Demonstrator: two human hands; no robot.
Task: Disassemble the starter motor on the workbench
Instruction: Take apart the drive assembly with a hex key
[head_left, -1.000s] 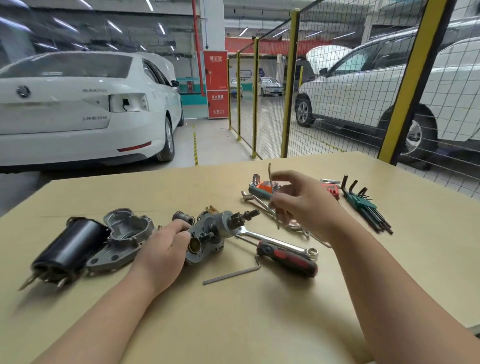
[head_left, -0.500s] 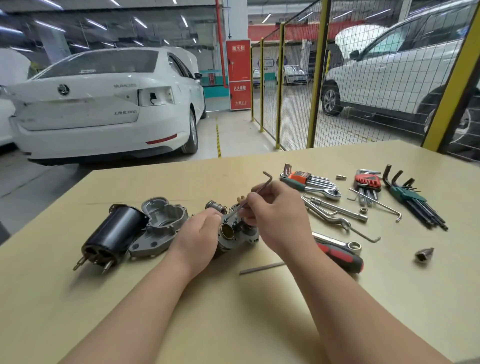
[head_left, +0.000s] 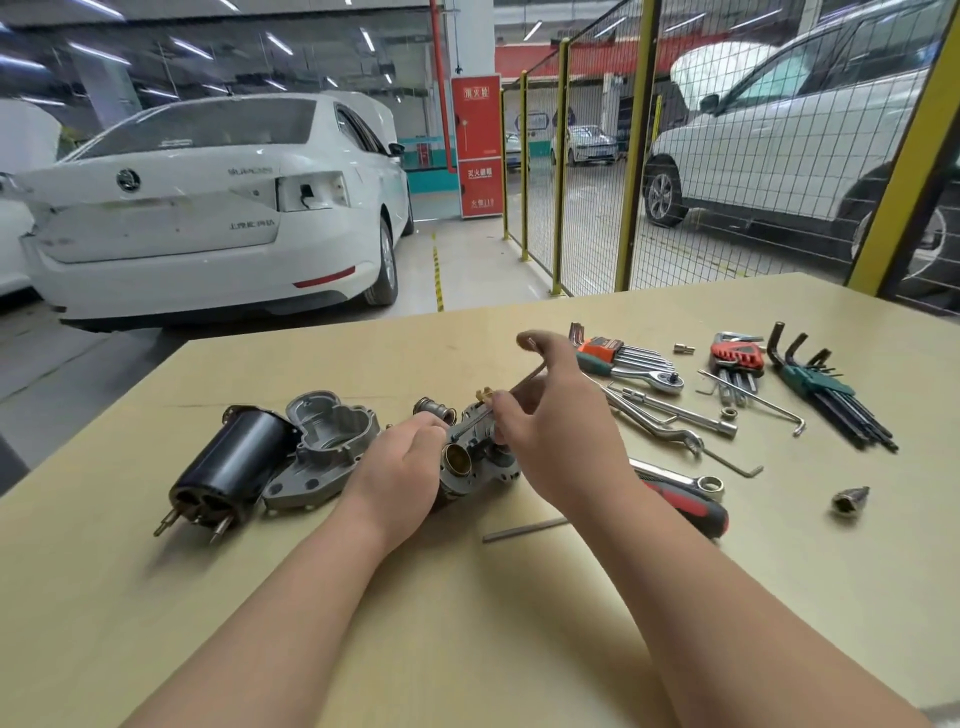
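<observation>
Tan workbench (head_left: 467, 649), white sedan (head_left: 208, 208), yellow mesh fence (head_left: 597, 182) behind, left hand (head_left: 400, 467) gripping starter housing (head_left: 467, 470), right hand (head_left: 561, 426) pinching hex key (head_left: 525, 383)

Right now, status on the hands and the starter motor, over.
Left hand grips the motor housing. Right hand pinches a hex key, tip at the housing. Loose rod and screwdriver lie beside the right wrist.

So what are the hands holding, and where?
The right hand pinches a hex key along its shaft; the left hand grips the grey starter housing by its left side.
</observation>
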